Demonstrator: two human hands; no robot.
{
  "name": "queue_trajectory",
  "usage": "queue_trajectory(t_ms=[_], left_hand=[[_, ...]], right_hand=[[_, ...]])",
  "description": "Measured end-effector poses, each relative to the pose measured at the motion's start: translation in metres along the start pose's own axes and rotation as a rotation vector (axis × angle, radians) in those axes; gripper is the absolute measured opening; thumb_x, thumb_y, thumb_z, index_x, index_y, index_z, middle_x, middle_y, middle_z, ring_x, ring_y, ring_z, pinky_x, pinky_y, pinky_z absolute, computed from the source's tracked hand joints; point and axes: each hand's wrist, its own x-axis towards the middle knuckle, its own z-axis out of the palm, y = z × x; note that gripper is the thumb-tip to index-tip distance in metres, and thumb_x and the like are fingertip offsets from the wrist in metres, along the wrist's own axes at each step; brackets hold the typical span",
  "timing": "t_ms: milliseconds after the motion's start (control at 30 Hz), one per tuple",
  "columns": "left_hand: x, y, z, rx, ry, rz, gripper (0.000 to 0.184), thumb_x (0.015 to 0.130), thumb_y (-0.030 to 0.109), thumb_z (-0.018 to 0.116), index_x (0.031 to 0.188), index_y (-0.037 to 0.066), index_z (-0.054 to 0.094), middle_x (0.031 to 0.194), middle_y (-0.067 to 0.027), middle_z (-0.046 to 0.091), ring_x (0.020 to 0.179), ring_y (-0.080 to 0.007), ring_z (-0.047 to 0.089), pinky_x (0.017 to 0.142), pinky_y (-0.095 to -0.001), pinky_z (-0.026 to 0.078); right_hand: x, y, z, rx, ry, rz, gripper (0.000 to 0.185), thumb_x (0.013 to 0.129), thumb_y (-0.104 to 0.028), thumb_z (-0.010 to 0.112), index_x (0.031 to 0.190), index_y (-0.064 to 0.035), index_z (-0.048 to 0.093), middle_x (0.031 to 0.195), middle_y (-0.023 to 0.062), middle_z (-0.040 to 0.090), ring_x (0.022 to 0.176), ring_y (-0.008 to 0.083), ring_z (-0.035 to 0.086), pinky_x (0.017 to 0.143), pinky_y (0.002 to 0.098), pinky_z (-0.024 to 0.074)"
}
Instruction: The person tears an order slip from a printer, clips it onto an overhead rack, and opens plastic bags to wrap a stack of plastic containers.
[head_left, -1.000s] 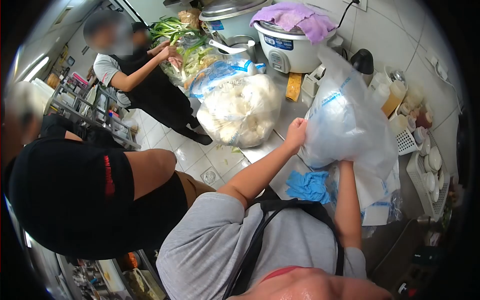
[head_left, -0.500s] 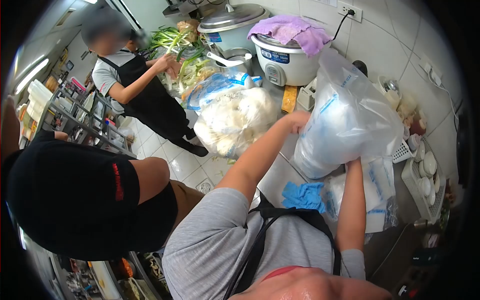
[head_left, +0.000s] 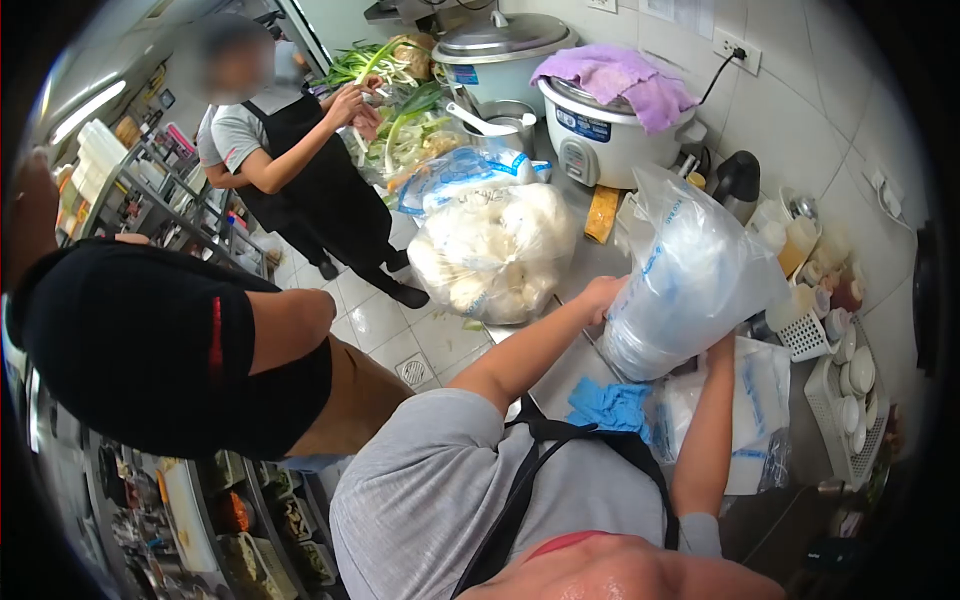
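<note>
A large clear plastic bag (head_left: 685, 270) with blue print stands upright over the counter, with a stack of clear, rounded items inside. My left hand (head_left: 602, 298) grips its left side. At its lower right is my right hand (head_left: 722, 345), its fingers mostly hidden behind the plastic. Below the bag lie a crumpled blue cloth (head_left: 610, 405) and flat printed plastic bags (head_left: 755, 405). Left of my left hand rests a full bag of whitish pieces (head_left: 492, 255).
A rice cooker (head_left: 600, 135) with a purple towel (head_left: 620, 80) stands behind. White baskets (head_left: 845, 420) with small dishes are at the right. One co-worker (head_left: 300, 170) handles green onions; another person in black (head_left: 140, 340) is close at the left.
The plastic bag has come to stand more upright and sits closer round the stack inside. My right hand has shifted slightly right. The co-worker's hands have moved over the green onions.
</note>
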Motion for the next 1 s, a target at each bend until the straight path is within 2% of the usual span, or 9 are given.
queue_trajectory(t_ms=[133, 200, 267, 367, 467, 567, 667, 833, 1000], left_hand=[[0.000, -0.017, -0.006, -0.172, -0.054, 0.035, 0.041, 0.081, 0.035, 0.050, 0.096, -0.003, 0.047, 0.084, -0.0107, 0.057, 0.071, -0.0181, 0.056, 0.058, -0.0295, 0.045], [-0.003, -0.025, -0.003, -0.251, -0.032, 0.075, 0.039, 0.081, 0.035, 0.048, 0.094, -0.001, 0.048, 0.082, -0.0102, 0.056, 0.071, -0.0178, 0.056, 0.059, -0.0295, 0.045], [-0.013, -0.033, 0.004, -0.274, 0.055, 0.129, 0.037, 0.081, 0.036, 0.048, 0.092, 0.000, 0.048, 0.080, -0.0096, 0.056, 0.070, -0.0174, 0.055, 0.059, -0.0296, 0.045], [-0.012, -0.047, 0.002, -0.213, 0.102, 0.148, 0.035, 0.085, 0.032, 0.041, 0.094, 0.000, 0.051, 0.085, -0.0123, 0.058, 0.079, -0.0226, 0.057, 0.070, -0.0345, 0.046], [-0.020, -0.044, 0.001, -0.189, 0.074, 0.154, 0.039, 0.083, 0.039, 0.043, 0.093, 0.002, 0.049, 0.083, -0.0102, 0.057, 0.073, -0.0204, 0.056, 0.065, -0.0337, 0.046], [-0.018, -0.033, -0.010, -0.529, -0.201, -0.041, 0.044, 0.083, 0.042, 0.040, 0.099, 0.002, 0.050, 0.088, -0.0120, 0.058, 0.078, -0.0214, 0.057, 0.070, -0.0366, 0.046], [-0.008, -0.004, -0.026, -0.588, -0.369, -0.205, 0.046, 0.084, 0.042, 0.038, 0.104, 0.002, 0.049, 0.093, -0.0133, 0.058, 0.082, -0.0210, 0.058, 0.073, -0.0362, 0.047], [0.046, 0.027, -0.037, -0.630, -0.276, -0.204, 0.034, 0.081, 0.038, 0.044, 0.080, 0.005, 0.047, 0.066, -0.0049, 0.051, 0.057, -0.0187, 0.053, 0.054, -0.0345, 0.048], [0.019, -0.012, -0.019, -0.162, 0.201, 0.045, 0.034, 0.082, 0.036, 0.045, 0.083, 0.002, 0.048, 0.069, -0.0082, 0.053, 0.062, -0.0178, 0.053, 0.056, -0.0335, 0.045]], right_hand=[[-0.010, -0.059, -0.029, 0.066, -0.040, -0.548, 0.034, 0.082, -0.021, 0.044, 0.111, -0.0038, 0.043, 0.102, 0.0067, 0.051, 0.087, 0.0152, 0.050, 0.076, 0.0258, 0.0397], [-0.058, -0.112, -0.018, -0.197, -0.007, -0.665, 0.034, 0.082, -0.023, 0.046, 0.108, -0.0020, 0.045, 0.099, 0.0081, 0.051, 0.087, 0.0161, 0.050, 0.077, 0.0266, 0.0389], [-0.097, -0.135, 0.011, -0.433, 0.071, -1.112, 0.036, 0.079, -0.030, 0.050, 0.104, -0.0032, 0.048, 0.092, 0.0091, 0.052, 0.085, 0.0213, 0.051, 0.075, 0.0316, 0.0405], [-0.142, -0.145, 0.056, -0.922, 0.236, -1.362, 0.034, 0.075, -0.034, 0.053, 0.095, -0.0059, 0.051, 0.089, 0.0110, 0.052, 0.084, 0.0293, 0.051, 0.072, 0.0382, 0.0413], [-0.131, -0.123, 0.089, -1.255, 0.218, -1.134, 0.030, 0.071, -0.034, 0.056, 0.083, -0.0074, 0.053, 0.087, 0.0109, 0.053, 0.082, 0.0333, 0.050, 0.069, 0.0420, 0.0413], [-0.123, -0.116, 0.089, -1.131, 0.210, -1.286, 0.025, 0.067, -0.029, 0.059, 0.074, -0.0061, 0.053, 0.083, 0.0106, 0.053, 0.077, 0.0318, 0.050, 0.066, 0.0396, 0.0414], [-0.116, -0.115, 0.079, -1.021, 0.083, -1.372, 0.025, 0.064, -0.026, 0.060, 0.071, -0.0040, 0.051, 0.078, 0.0109, 0.052, 0.074, 0.0316, 0.050, 0.064, 0.0381, 0.0406], [-0.102, -0.118, 0.073, -0.767, -0.287, -1.469, 0.027, 0.060, -0.023, 0.060, 0.069, -0.0003, 0.047, 0.075, 0.0122, 0.050, 0.071, 0.0310, 0.048, 0.064, 0.0350, 0.0395], [-0.090, -0.120, 0.071, -0.539, -0.551, -1.423, 0.030, 0.059, -0.024, 0.058, 0.072, 0.0017, 0.049, 0.079, 0.0157, 0.051, 0.075, 0.0293, 0.049, 0.071, 0.0333, 0.0391]])
